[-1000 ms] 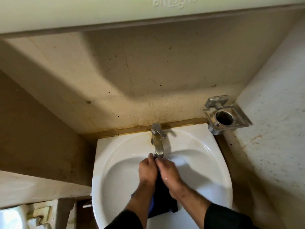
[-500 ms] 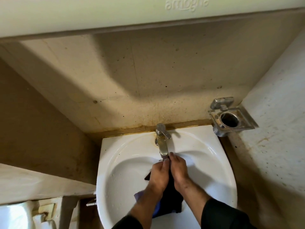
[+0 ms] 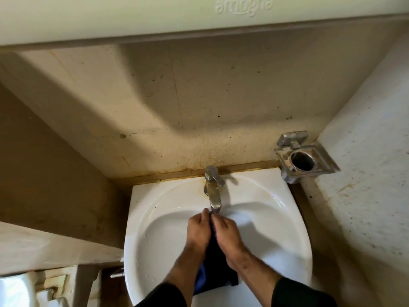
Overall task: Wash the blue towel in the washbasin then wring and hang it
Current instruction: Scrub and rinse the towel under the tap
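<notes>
Left hand: the left hand (image 3: 198,231) has its fingers curled round the top of the towel (image 3: 218,269), knuckles up, just below the tap (image 3: 213,191) spout.
Right hand: the right hand (image 3: 228,234) grips the same bunched top edge from the other side, so the two hands sit side by side, almost touching, with a dark strip of cloth showing between them.
Towel: dark blue and wet-looking, it hangs down from the hands inside the basin (image 3: 287,229); a lighter blue fold shows at its lower left, by the left forearm.
Basin: white, with water drops on its left inner wall; both forearms in dark sleeves reach in over the near rim.
Tap: metal, stained, set at the middle of the back rim; whether water runs cannot be told.
Holder: a metal holder (image 3: 303,159) with a round opening is fixed in the wall corner, just right of the basin's back edge.
Cabinet: a pale cabinet (image 3: 199,16) edge with raised lettering spans the top.
</notes>
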